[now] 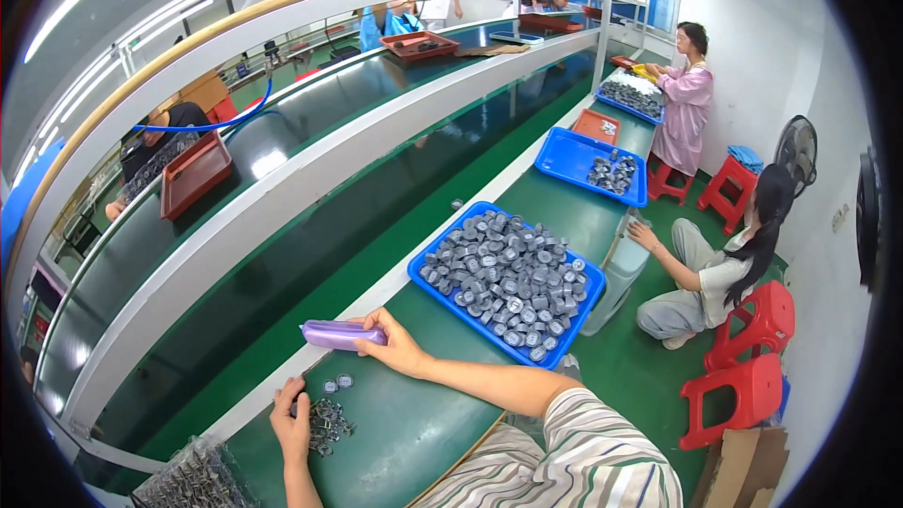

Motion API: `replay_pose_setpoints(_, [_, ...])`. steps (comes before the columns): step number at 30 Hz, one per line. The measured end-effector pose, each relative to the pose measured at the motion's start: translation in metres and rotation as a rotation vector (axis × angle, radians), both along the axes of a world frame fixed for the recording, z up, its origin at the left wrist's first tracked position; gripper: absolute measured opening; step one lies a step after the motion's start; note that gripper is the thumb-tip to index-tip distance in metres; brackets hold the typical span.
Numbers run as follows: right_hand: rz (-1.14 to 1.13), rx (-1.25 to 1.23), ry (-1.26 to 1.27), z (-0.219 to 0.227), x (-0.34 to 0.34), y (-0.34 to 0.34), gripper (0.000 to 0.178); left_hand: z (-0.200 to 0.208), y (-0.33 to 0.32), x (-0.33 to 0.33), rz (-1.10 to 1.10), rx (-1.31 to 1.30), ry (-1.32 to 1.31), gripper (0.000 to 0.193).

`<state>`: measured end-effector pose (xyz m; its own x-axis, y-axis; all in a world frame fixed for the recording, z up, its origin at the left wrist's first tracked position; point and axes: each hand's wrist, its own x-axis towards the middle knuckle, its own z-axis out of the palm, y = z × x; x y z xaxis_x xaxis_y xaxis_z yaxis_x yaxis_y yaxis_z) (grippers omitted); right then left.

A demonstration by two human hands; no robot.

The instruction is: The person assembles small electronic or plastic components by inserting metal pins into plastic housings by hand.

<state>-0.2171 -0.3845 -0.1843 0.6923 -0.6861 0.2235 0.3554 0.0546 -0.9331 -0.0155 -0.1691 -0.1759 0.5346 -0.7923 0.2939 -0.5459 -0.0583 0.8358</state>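
The left hand [290, 413] curls round a mostly hidden dark piece [295, 407], beside small parts [329, 426] too jumbled to tell. Beyond, the right hand [395, 346] grips a purple case [329, 334] above the green bench [409, 423], covering one end.

You're in a factory workshop — a long green conveyor [320, 113] bearing red trays [196, 177] runs beyond your bench [414, 419], a blue tray [581, 318] beside you is heaped with small grey parts [508, 273] — and a co-worker [693, 71] in a pink smock [685, 118] works farther along.
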Motion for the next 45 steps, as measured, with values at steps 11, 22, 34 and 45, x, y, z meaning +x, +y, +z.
replay_pose_setpoints(11, [-0.112, -0.232, 0.039, 0.019, -0.016, 0.001, 0.049, 0.014, -0.045, -0.056, -0.421, 0.072, 0.081, 0.038])
replay_pose_setpoints(22, [0.077, -0.480, -0.056, 0.114, -0.011, 0.039, 0.059, 0.108, -0.065, -0.052, -0.456, -0.317, 0.940, 0.067])
replay_pose_setpoints(34, [0.038, -0.661, 0.085, 0.148, -0.003, 0.033, 0.054, 0.110, -0.063, -0.051, -0.400, -0.387, 0.845, 0.057])
replay_pose_setpoints(45, [0.170, -1.258, 0.170, 0.183, -0.014, 0.018, 0.048, 0.086, -0.076, -0.035, -1.136, -0.280, 1.457, 0.051])
